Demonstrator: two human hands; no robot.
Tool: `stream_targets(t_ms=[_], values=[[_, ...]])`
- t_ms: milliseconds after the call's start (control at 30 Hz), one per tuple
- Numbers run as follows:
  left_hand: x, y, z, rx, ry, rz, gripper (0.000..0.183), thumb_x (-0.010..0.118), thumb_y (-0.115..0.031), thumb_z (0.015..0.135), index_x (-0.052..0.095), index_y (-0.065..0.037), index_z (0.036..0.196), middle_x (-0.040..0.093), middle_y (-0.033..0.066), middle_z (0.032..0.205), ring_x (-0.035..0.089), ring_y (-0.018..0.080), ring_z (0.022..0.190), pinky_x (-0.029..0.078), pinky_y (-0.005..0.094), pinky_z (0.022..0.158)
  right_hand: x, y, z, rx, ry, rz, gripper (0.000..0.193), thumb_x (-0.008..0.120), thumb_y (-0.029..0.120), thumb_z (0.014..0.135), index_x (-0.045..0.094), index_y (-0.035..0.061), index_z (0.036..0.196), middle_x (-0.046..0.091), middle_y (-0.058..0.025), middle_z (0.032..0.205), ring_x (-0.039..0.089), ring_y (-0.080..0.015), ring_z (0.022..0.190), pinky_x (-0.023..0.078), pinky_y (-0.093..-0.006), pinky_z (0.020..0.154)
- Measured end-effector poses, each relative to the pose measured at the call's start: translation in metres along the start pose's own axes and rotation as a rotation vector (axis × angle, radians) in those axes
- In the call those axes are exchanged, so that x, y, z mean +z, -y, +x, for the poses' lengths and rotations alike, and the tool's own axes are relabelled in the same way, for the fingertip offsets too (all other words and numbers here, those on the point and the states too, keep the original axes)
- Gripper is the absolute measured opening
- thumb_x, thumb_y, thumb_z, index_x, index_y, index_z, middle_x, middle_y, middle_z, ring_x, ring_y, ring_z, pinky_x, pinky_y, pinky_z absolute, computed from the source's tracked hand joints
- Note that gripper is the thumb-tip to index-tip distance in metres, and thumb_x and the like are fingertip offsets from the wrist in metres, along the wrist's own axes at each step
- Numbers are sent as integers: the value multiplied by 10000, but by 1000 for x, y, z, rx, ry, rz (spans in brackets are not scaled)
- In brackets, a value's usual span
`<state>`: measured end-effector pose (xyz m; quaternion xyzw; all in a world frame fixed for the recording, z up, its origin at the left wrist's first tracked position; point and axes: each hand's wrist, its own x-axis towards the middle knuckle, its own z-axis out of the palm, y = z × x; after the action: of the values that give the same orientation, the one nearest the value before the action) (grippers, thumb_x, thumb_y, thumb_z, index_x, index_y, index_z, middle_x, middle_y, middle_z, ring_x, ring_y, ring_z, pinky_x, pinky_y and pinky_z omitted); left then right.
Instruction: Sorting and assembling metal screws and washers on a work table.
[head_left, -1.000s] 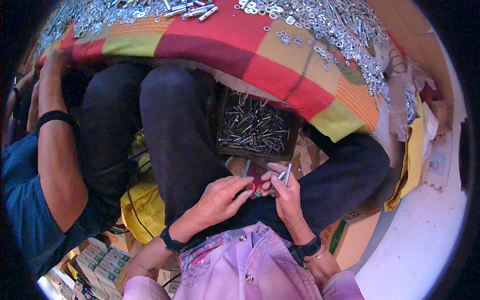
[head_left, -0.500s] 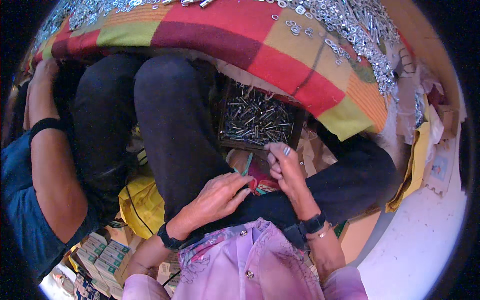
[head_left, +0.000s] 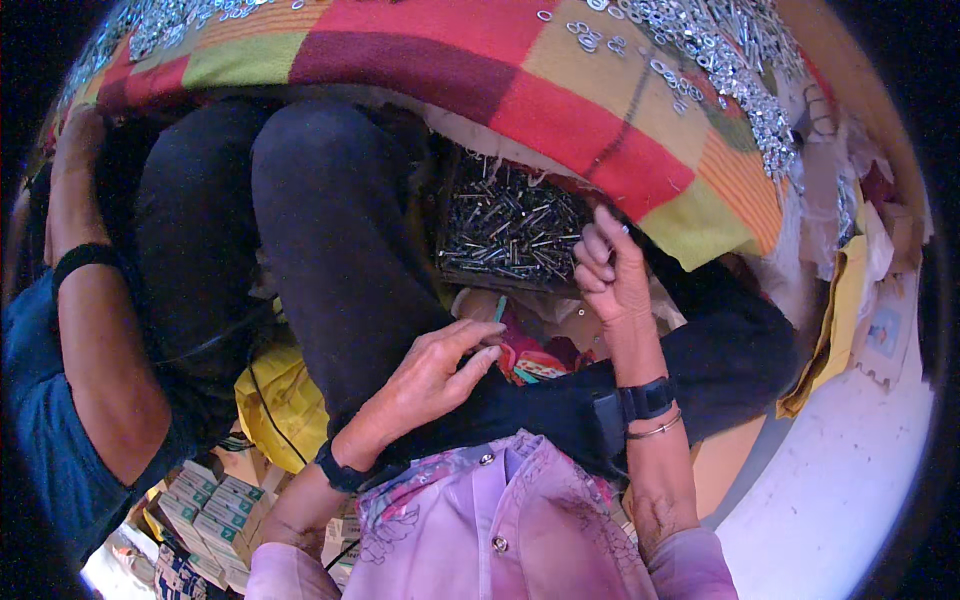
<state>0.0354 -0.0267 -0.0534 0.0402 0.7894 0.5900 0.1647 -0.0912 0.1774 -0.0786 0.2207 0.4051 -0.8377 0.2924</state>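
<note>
My left hand [head_left: 430, 372] rests over my lap, its fingers loosely curled toward the thumb. What it may hold inside is hidden. My right hand [head_left: 615, 265] is raised at the right edge of an open box [head_left: 510, 283], just below the hanging cloth. Its fingers are bent in and the thumb presses against them; anything in the pinch is too small to make out. Inside the box lies a heap of dark metal bolts [head_left: 515, 225].
A checked blanket [head_left: 420, 70] carries heaps of washers [head_left: 675, 45] and small metal parts. Another person's arm [head_left: 110, 350] reaches under the blanket edge at left. A yellow bag [head_left: 282, 405] and stacked small boxes [head_left: 215, 520] stand lower left; a yellow envelope [head_left: 825, 345] is at right.
My right hand has moved up and to the right, from the box's front edge to its right side beneath the blanket. My left hand has shifted slightly upward.
</note>
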Motion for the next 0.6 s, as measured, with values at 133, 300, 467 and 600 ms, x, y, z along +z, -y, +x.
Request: stream_targets(t_ms=[133, 300, 467, 600], values=[[1, -2, 1, -24, 17, -25, 256, 537, -140, 863, 570, 20, 1060, 612, 171, 950, 615, 281, 876, 479, 332, 740, -4, 15, 5, 14, 28, 177, 110, 553, 214, 864, 516, 116, 832, 378, 47, 522, 282, -29, 379, 181, -173, 308], [-1, -2, -1, -10, -26, 3, 250, 533, -131, 865, 572, 18, 1062, 614, 165, 956, 618, 271, 872, 483, 327, 756, -17, 11, 26, -58, -283, -194, 150, 562, 218, 849, 561, 91, 928, 397, 34, 551, 275, -30, 398, 171, -177, 332], [2, -14, 9, 9, -14, -24, 254, 536, -132, 861, 570, 17, 1065, 612, 167, 957, 613, 281, 884, 477, 334, 764, -132, -49, 100, -952, -380, -1452, 326, 624, 245, 765, 584, 28, 1006, 605, -72, 709, 553, -251, 574, 452, -385, 523], [-8, -5, 1, -100, -27, 29, 258, 543, -146, 857, 569, 22, 1052, 602, 180, 945, 601, 313, 879, 464, 354, 758, -70, -62, 117, -330, 17, -1862, 401, 636, 234, 722, 567, 0, 1040, 637, -179, 912, 593, -371, 812, 452, -456, 765]])
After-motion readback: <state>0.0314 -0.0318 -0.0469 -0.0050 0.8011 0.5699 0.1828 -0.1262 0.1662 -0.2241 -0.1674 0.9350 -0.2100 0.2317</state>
